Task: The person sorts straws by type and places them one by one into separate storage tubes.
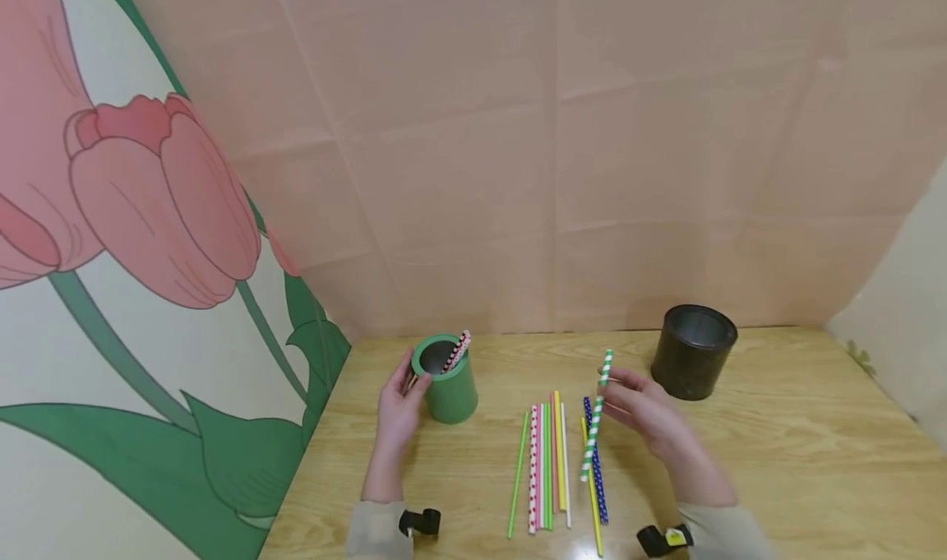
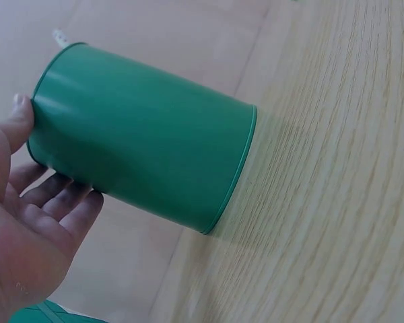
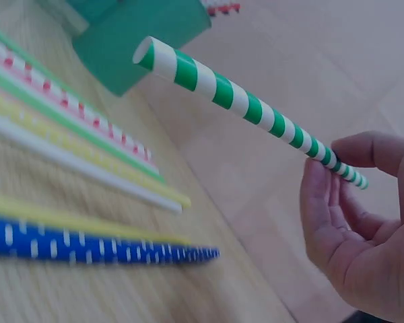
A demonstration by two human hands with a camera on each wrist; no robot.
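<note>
My left hand point(image 1: 399, 408) holds a green can point(image 1: 453, 395) near its rim, thumb on one side and fingers on the other. In the left wrist view the can point(image 2: 145, 134) stands on the wooden tabletop. Two patterned straws point(image 1: 457, 352) poke out of its mouth. Between thumb and fingertips, my right hand point(image 1: 644, 408) pinches a green-and-white striped straw point(image 1: 596, 420) near its upper end. The straw is raised over the table, tilted, with its open lower end point(image 3: 145, 55) toward the right wrist camera. Below it lie a blue straw with white marks point(image 1: 600, 486) and a yellow straw point(image 1: 594, 511).
A row of several straws lies mid-table, among them a red-dotted white one point(image 1: 533, 478), a yellow one point(image 1: 559, 445) and a thin green one point(image 1: 518, 474). Back right stands a black can point(image 1: 693, 358). A pinkish sheet point(image 1: 518, 173) hangs behind the table point(image 1: 799, 445).
</note>
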